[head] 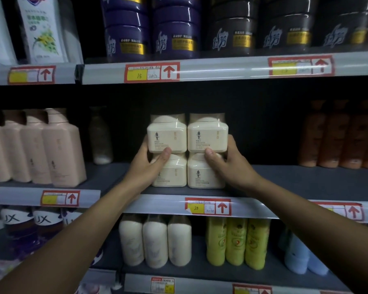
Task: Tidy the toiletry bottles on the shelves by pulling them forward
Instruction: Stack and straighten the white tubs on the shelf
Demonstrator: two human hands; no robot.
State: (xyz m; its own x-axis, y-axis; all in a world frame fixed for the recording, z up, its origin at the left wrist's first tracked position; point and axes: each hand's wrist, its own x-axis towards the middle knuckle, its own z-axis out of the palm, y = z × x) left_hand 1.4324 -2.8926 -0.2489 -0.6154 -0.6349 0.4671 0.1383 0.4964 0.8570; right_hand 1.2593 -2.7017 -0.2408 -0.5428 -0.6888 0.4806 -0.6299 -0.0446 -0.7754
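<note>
— Head view, item one?

— Four cream jars [187,150], stacked two on two on the middle shelf [306,183], a little behind its front edge. My left hand [149,164] grasps the left pair, thumb across the seam between upper and lower jar. My right hand [225,164] grasps the right pair the same way.

— Either side of the grip?

— Left of my left hand: pink bottles [51,149]. Right of my right hand, well apart: orange bottles [338,134]. Beneath my wrists: a price tag [207,206].
</note>
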